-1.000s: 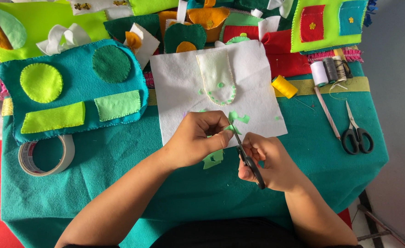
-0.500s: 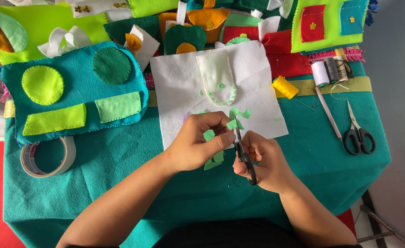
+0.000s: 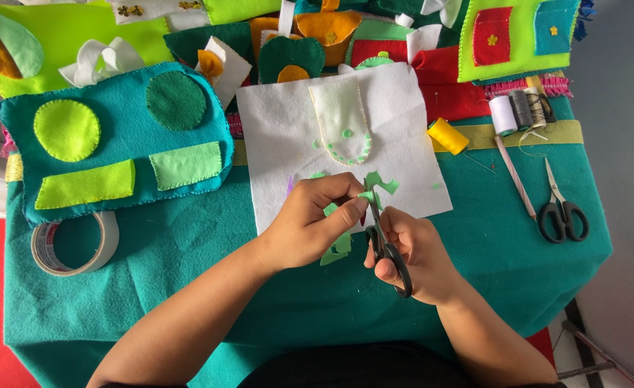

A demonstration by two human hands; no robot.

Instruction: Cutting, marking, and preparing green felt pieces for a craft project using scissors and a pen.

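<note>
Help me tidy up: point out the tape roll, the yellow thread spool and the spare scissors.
tape roll [image 3: 108, 241], head view, on its right rim.
yellow thread spool [image 3: 447, 136], head view, mid-body.
spare scissors [image 3: 562, 215], head view, near the handles.

Head camera looks steeply down, close over table [image 3: 151, 287].

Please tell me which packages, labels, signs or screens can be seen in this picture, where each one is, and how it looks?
No package, sign or screen is in view.
Printed inner ring of the white adhesive tape roll: at the left edge of the teal felt table cover, below the teal felt panel with green shapes; round, white with red print, too small to read.
</note>
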